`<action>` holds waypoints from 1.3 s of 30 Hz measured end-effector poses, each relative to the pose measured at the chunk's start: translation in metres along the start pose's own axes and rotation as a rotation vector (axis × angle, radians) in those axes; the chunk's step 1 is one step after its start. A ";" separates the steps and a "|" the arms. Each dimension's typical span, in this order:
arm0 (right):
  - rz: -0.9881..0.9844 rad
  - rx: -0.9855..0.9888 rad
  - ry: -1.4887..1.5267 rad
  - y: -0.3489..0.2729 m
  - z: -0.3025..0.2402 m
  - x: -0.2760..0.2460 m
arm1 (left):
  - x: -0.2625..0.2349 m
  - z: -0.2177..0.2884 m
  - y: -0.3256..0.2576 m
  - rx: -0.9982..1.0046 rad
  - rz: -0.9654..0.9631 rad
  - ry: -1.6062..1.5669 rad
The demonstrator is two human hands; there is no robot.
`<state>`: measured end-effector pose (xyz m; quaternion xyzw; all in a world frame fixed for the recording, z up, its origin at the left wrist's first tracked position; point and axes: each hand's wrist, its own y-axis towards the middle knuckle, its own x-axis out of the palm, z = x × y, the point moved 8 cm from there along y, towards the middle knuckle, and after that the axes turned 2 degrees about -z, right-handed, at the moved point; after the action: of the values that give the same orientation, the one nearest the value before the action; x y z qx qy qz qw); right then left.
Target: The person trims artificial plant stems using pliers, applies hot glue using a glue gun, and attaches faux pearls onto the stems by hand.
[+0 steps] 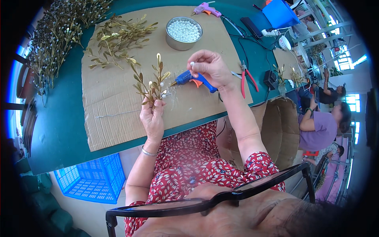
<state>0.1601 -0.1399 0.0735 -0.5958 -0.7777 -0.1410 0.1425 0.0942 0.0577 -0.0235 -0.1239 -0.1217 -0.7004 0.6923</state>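
My left hand (152, 118) pinches the lower stem of an artificial leaf sprig (158, 79), whose bronze-gold leaves point up and away from me. Between the fingertips of my right hand (213, 69) is a white pearl bead (192, 63), held to the right of the sprig. Under that hand a blue glue gun (183, 77) with an orange trigger lies on the cardboard sheet (114, 122), its nozzle aimed at the sprig. Farther off, a round metal bowl (177, 43) is filled with white pearl beads (183, 30).
Loose leaf sprigs (118, 39) lie at the far left of the cardboard; a beaded heap (59, 43) is beyond. Red-handled pliers (248, 79), a purple glue gun (207, 9), cables and a blue bin (280, 15) are right. A blue crate (94, 177) stands below; people sit farther right.
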 end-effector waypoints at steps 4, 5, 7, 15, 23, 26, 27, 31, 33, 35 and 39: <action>0.080 0.015 -0.358 -0.015 0.005 0.008 | 0.000 -0.001 0.001 -0.001 -0.023 0.077; 0.083 -0.010 -0.353 -0.018 0.003 0.013 | 0.002 0.002 0.001 0.028 -0.025 0.079; 0.077 -0.050 -0.389 -0.023 -0.002 0.020 | 0.004 0.002 -0.001 0.010 -0.027 0.059; 0.057 -0.144 -0.592 -0.031 -0.014 0.042 | 0.005 -0.004 -0.001 0.020 -0.069 0.150; 0.086 -0.216 -0.661 -0.028 -0.019 0.041 | 0.005 -0.001 -0.003 0.093 -0.045 0.203; 0.096 -0.210 -0.650 -0.028 -0.018 0.041 | 0.008 0.003 -0.001 0.077 -0.078 0.237; 0.095 -0.209 -0.650 -0.028 -0.018 0.040 | 0.009 0.003 -0.002 0.077 -0.077 0.237; 0.091 -0.222 -0.668 -0.027 -0.018 0.041 | 0.008 0.003 -0.002 0.084 -0.046 0.240; 0.087 -0.229 -0.691 -0.027 -0.020 0.041 | 0.009 0.004 -0.001 0.078 -0.050 0.237; 0.085 -0.228 -0.688 -0.028 -0.019 0.041 | 0.009 0.004 -0.001 0.068 -0.052 0.265; 0.079 -0.241 -0.702 -0.028 -0.023 0.044 | 0.007 0.002 -0.002 0.068 -0.045 0.316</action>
<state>0.1232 -0.1169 0.1109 -0.6498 -0.7335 -0.0130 -0.1989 0.0921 0.0514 -0.0189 0.0143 -0.0377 -0.7221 0.6906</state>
